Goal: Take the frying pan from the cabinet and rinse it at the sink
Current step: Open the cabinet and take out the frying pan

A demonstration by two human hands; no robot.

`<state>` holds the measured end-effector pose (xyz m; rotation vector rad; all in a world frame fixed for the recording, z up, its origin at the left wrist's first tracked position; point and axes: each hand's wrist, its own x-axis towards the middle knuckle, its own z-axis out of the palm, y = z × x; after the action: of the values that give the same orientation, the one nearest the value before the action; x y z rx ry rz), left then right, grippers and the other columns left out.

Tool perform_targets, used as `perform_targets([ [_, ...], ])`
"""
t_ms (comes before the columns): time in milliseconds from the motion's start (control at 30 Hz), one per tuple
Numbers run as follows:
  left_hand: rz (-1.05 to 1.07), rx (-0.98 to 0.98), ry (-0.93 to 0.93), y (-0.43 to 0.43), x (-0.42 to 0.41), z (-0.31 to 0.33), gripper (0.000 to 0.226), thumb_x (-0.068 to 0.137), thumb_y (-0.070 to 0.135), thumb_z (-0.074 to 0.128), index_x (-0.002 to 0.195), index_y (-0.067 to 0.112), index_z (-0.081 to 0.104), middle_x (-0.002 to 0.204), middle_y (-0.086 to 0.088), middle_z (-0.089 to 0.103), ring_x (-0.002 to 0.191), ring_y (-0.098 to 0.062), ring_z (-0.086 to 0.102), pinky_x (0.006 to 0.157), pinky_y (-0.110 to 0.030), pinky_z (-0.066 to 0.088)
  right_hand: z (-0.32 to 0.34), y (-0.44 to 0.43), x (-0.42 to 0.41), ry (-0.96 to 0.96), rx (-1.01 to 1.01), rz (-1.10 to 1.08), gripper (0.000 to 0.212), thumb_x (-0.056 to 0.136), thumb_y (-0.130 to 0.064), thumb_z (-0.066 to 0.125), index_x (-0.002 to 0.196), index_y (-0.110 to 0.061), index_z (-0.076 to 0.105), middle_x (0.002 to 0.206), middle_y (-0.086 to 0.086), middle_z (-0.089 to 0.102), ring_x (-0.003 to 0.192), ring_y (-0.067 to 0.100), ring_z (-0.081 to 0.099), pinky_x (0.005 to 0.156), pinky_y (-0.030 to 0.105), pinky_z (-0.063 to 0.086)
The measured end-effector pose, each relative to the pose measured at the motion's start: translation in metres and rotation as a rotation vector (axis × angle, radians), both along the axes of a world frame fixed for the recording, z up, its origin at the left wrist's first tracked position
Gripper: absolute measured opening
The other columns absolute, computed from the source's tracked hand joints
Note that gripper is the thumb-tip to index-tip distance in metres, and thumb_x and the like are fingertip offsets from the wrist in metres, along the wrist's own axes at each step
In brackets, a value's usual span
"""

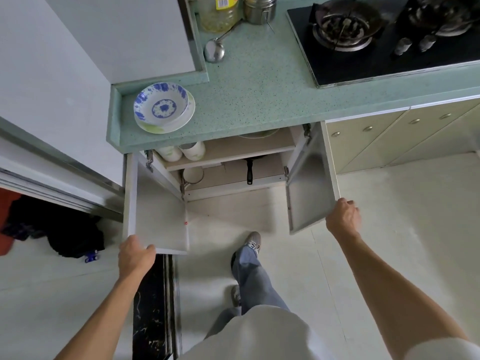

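Cabinet opening step. Left hand (136,252) grips left door (155,214) edge; right hand (342,215) grips right door (309,183) edge. Pan (250,167) on lower shelf, handle toward front edge. Next, likely: release one door, reach handle.

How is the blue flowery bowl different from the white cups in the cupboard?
The blue-patterned bowl sits out on the green countertop, stacked on a plate; the white cups sit on the upper shelf inside the open cabinet. The bowl is wide and shallow; the cups are tall and narrow. Both are white-bodied dishes.
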<state>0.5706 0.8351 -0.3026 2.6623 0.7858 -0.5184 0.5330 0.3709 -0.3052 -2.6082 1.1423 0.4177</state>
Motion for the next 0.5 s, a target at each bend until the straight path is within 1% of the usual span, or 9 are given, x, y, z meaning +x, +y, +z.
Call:
perform_targets([
  [33,-0.028,-0.011,-0.006,-0.009,-0.003,0.001,0.044,0.09,0.014,0.062,0.129,-0.004,0.051,0.128,-0.028,0.054,0.111,-0.043,0.056,0.087,-0.048,0.047,0.003,0.003,-0.005,-0.001,0.002,-0.002,0.041,0.085,-0.003,0.063,0.124,0.004,0.053,0.124,0.023,0.056,0.116,0.039,0.054,0.1,0.043,0.046],
  [100,-0.093,-0.06,-0.004,-0.029,-0.009,0.0,0.043,0.091,0.012,0.06,0.13,-0.003,0.05,0.127,-0.025,0.054,0.106,-0.039,0.058,0.077,-0.04,0.045,0.008,0.011,-0.012,-0.026,0.014,0.033,0.043,0.086,-0.003,0.06,0.128,0.003,0.052,0.129,0.022,0.052,0.119,0.039,0.051,0.102,0.042,0.045],
  [133,-0.124,-0.092,0.003,-0.041,-0.011,-0.001,0.044,0.091,0.012,0.059,0.133,-0.001,0.049,0.128,-0.024,0.053,0.106,-0.038,0.058,0.076,-0.037,0.043,0.008,0.016,-0.015,-0.042,0.03,0.068,0.044,0.086,-0.003,0.059,0.129,0.003,0.052,0.131,0.022,0.052,0.12,0.038,0.051,0.103,0.042,0.045],
  [167,-0.154,-0.124,0.013,-0.053,-0.013,-0.002,0.046,0.092,0.012,0.058,0.135,0.001,0.047,0.13,-0.023,0.052,0.109,-0.037,0.057,0.078,-0.036,0.043,0.009,0.022,-0.018,-0.051,0.056,0.102,0.045,0.085,-0.004,0.058,0.13,0.001,0.053,0.132,0.021,0.051,0.12,0.038,0.051,0.103,0.042,0.044],
  [233,-0.214,-0.192,0.026,-0.075,-0.016,-0.005,0.048,0.092,0.015,0.057,0.137,0.004,0.047,0.133,-0.021,0.052,0.116,-0.037,0.055,0.088,-0.039,0.045,0.007,0.03,-0.023,-0.039,0.124,0.159,0.047,0.085,-0.004,0.056,0.132,-0.002,0.054,0.133,0.019,0.053,0.12,0.038,0.052,0.103,0.041,0.044],
  [300,-0.255,-0.258,0.048,-0.094,-0.016,-0.008,0.047,0.09,0.015,0.058,0.136,0.008,0.049,0.134,-0.019,0.054,0.12,-0.036,0.054,0.096,-0.038,0.044,0.002,0.036,-0.026,0.011,0.174,0.228,0.045,0.084,-0.005,0.055,0.128,-0.003,0.058,0.128,0.018,0.058,0.116,0.037,0.055,0.097,0.038,0.047],
  [367,-0.283,-0.302,0.076,-0.11,-0.014,-0.009,0.047,0.089,0.016,0.059,0.135,0.009,0.051,0.135,-0.018,0.056,0.122,-0.034,0.054,0.099,-0.036,0.043,-0.003,0.039,-0.026,0.064,0.205,0.267,0.041,0.083,-0.006,0.054,0.124,-0.002,0.06,0.124,0.018,0.061,0.113,0.037,0.057,0.094,0.038,0.048],
  [500,-0.287,-0.367,0.12,-0.136,0.003,-0.017,0.046,0.088,0.015,0.059,0.133,0.01,0.053,0.136,-0.014,0.058,0.125,-0.028,0.055,0.102,-0.033,0.042,-0.017,0.04,-0.011,0.12,0.249,0.301,0.043,0.083,-0.007,0.053,0.126,-0.004,0.059,0.127,0.016,0.061,0.117,0.035,0.058,0.097,0.04,0.05],
])
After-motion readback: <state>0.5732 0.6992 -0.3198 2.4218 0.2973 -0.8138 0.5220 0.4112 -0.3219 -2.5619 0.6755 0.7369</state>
